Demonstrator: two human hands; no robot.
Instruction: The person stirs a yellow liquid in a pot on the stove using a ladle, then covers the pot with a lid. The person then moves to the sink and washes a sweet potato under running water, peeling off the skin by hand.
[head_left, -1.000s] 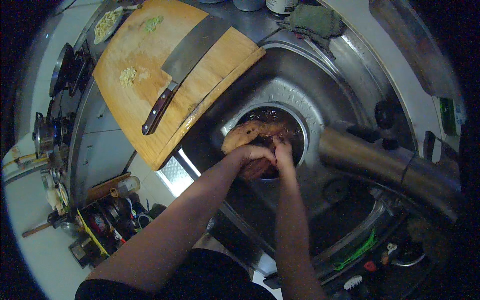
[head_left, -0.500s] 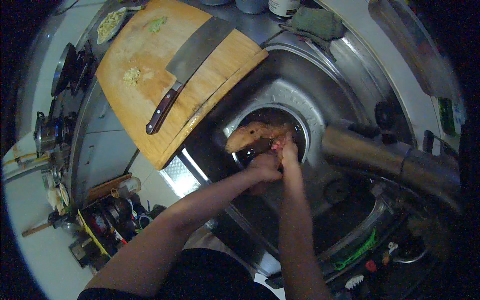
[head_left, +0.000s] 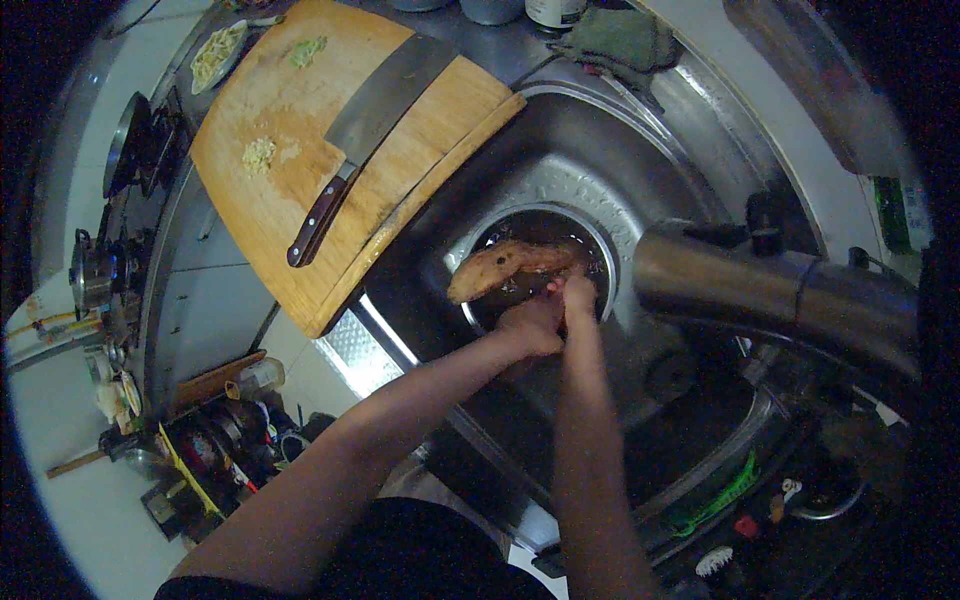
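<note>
My left hand (head_left: pixel 530 325) and my right hand (head_left: pixel 579 298) meet over the near side of a round metal bowl (head_left: pixel 545 208) in the sink. Both have their fingers curled together, and small pinkish spots show between them. What they grip is too small and too hidden to name. Just beyond the fingers, a long tan, lumpy piece of food (head_left: pixel 490 272) with a dark spot lies in the bowl's dark water. Its right end reaches close to my right hand, and I cannot tell whether they touch.
Left of the sink, a wooden cutting board (head_left: pixel 240 215) holds a cleaver (head_left: pixel 390 100), chopped pale bits (head_left: pixel 259 156) and green bits (head_left: pixel 308 51). A large metal faucet (head_left: pixel 720 275) juts in from the right. A dark cloth (head_left: pixel 625 42) lies behind the sink, a green brush-like item (head_left: pixel 715 500) in front.
The tan piece has shifted slightly, and its right part shows more plainly above the water. My hands stay together at nearly the same place; the view has moved a little.
</note>
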